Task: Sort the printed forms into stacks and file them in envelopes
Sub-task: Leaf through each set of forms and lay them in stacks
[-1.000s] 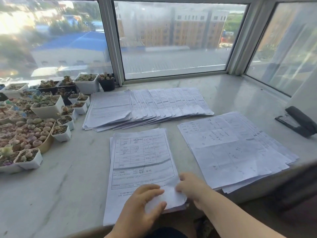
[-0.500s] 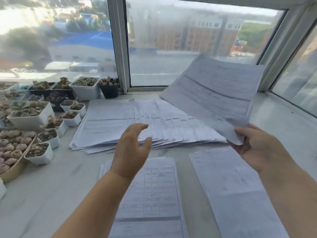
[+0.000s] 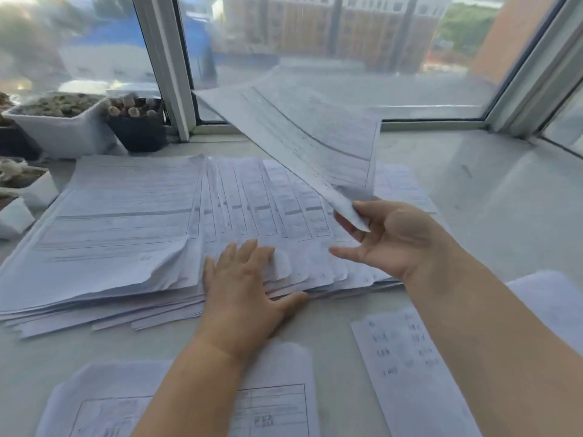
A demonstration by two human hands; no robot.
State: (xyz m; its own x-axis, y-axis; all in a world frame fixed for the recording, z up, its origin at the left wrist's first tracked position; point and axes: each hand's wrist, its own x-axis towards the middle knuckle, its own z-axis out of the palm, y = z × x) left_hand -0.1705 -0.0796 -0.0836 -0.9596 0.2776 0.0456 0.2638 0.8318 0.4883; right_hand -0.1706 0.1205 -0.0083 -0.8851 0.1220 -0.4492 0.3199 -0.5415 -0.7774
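The right hand [image 3: 389,239] is pinching one printed form [image 3: 303,134] by its near corner between thumb and forefinger, the other fingers lying loosely spread below, and the sheet is slanting up and away over the fanned stack [image 3: 195,222], its far edge reaching toward the window frame [image 3: 167,67]. The left hand [image 3: 243,285] is lying flat, palm down, fingers straight and close together on the near edge of that fanned stack, thumb splayed out along the sill [image 3: 492,197]. The fanned stack is spreading across the middle of the sill, its near edge ragged and stepped, corners curling, its left part running out to the left border of the view. To the right of it the pale stone sill is showing bare up to the corner where two window frames are meeting. Nearer the person, a second pile of forms [image 3: 271,402] is lying under the left forearm, and a third pile [image 3: 403,367] is lying beside the right forearm, with a narrow strip of sill between the two. At the far left, against the glass, a white planter [image 3: 63,130] is holding small pebble-like succulents, and just beside it a black pot [image 3: 138,130] is holding short stubby plants; further white pots [image 3: 34,190] are sitting at the left edge, their contents too blurred to tell.
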